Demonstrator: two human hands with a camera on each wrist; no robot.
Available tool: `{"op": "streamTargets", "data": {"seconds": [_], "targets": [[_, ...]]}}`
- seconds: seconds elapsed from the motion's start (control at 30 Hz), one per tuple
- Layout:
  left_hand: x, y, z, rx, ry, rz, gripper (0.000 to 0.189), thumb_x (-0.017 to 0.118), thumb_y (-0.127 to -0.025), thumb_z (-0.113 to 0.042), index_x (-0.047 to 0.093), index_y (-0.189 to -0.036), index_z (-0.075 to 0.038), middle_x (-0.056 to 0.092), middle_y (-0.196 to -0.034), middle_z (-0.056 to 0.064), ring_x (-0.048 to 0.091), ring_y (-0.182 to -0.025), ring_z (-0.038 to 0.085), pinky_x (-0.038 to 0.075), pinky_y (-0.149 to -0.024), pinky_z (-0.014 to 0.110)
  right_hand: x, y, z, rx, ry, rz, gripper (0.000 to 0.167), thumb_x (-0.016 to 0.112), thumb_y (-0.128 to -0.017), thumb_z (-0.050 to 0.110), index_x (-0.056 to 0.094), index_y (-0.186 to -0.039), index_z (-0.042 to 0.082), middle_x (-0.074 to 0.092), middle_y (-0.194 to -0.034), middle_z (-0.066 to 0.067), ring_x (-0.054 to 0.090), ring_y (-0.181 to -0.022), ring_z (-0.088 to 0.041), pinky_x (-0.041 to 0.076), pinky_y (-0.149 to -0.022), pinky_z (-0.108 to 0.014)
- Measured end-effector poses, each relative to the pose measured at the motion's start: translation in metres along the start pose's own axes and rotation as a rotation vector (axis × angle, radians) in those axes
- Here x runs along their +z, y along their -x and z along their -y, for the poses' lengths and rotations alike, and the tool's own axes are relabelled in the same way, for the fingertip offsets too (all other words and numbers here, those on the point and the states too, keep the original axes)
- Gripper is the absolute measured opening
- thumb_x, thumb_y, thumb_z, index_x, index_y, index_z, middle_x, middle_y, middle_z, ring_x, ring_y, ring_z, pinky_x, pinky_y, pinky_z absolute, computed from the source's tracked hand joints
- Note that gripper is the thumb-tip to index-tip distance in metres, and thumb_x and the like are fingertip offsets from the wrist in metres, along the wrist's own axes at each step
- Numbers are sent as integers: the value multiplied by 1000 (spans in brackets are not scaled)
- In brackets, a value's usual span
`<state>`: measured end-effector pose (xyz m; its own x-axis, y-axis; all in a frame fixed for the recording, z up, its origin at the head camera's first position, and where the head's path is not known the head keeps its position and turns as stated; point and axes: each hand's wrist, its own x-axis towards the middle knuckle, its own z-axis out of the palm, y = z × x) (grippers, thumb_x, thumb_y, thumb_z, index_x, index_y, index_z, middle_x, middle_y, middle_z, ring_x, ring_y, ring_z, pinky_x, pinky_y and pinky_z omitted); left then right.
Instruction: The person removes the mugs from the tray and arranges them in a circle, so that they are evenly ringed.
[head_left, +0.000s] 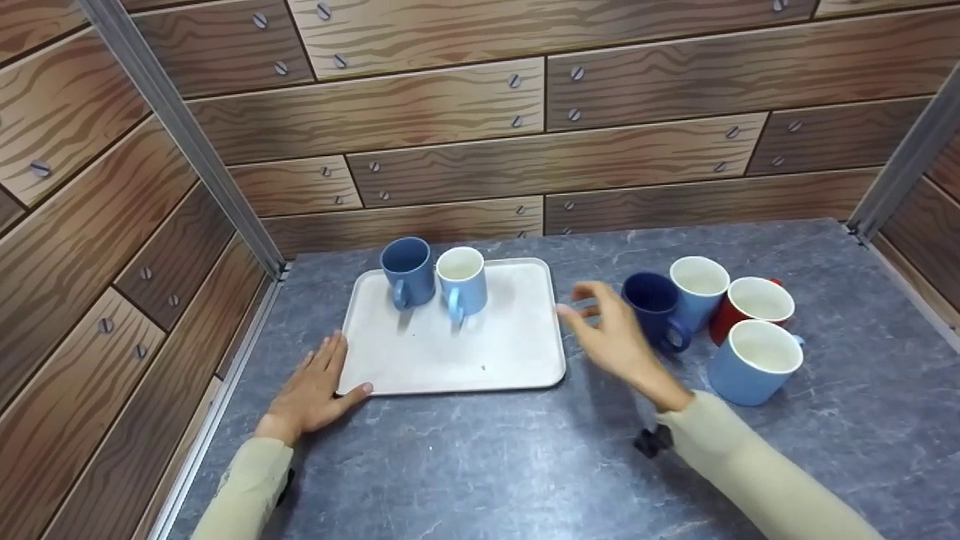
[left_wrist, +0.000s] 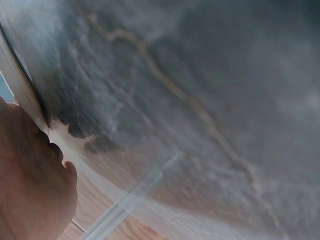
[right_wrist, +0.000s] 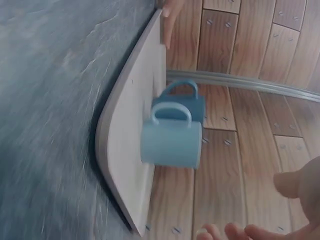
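Note:
My left hand (head_left: 315,390) lies with straight fingers at the near left corner of a white tray (head_left: 450,360), its thumb along the front edge. On the tray's back left stand a darker blue mug (head_left: 412,274) and a light blue mug (head_left: 465,285), handles toward me; both show in the right wrist view. Between the tray and a navy mug (head_left: 649,304), my right hand (head_left: 611,330) hangs with loosely bent fingers and holds nothing. In the right wrist view, its thumb and fingertips (right_wrist: 235,231) are apart.
Behind the navy mug is a light blue mug (head_left: 697,289). A red mug (head_left: 750,304) and another light blue mug (head_left: 754,367) crowd close to its right. Wood-patterned walls (head_left: 450,112) enclose the grey table (head_left: 487,465) at the back and sides.

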<state>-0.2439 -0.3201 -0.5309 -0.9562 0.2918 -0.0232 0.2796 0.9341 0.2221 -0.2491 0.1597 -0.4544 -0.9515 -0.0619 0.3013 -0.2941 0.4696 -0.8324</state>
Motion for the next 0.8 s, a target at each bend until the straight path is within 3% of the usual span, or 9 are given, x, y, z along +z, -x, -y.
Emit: {"op": "streamTargets", "data": {"seconds": [0.33,0.57,0.8], "targets": [[2,0,2,-14,16,1,105,53,-103,-68,16,-168,6,14,-177,25,15,-164,44,16,-134,61,66,-41,6,44,-78,156,42,74,-102,21,63,-134,-3,70,-129,-23,72,-110,-43,62,-95,-51],[0,-3,0,-12,6,15,105,52,-103,-68,14,-168,6,12,-177,25,13,-165,43,15,-134,59,109,-57,4,67,-114,229,38,72,-102,19,66,-130,-5,70,-130,-22,73,-110,-41,62,-97,-47],[0,-2,-1,-10,-1,14,105,52,-103,-68,14,-168,6,12,-177,26,14,-164,44,15,-134,59,144,-58,4,155,-241,283,36,66,-106,15,65,-136,-5,70,-132,-22,76,-96,-28,62,-74,-27]]}}
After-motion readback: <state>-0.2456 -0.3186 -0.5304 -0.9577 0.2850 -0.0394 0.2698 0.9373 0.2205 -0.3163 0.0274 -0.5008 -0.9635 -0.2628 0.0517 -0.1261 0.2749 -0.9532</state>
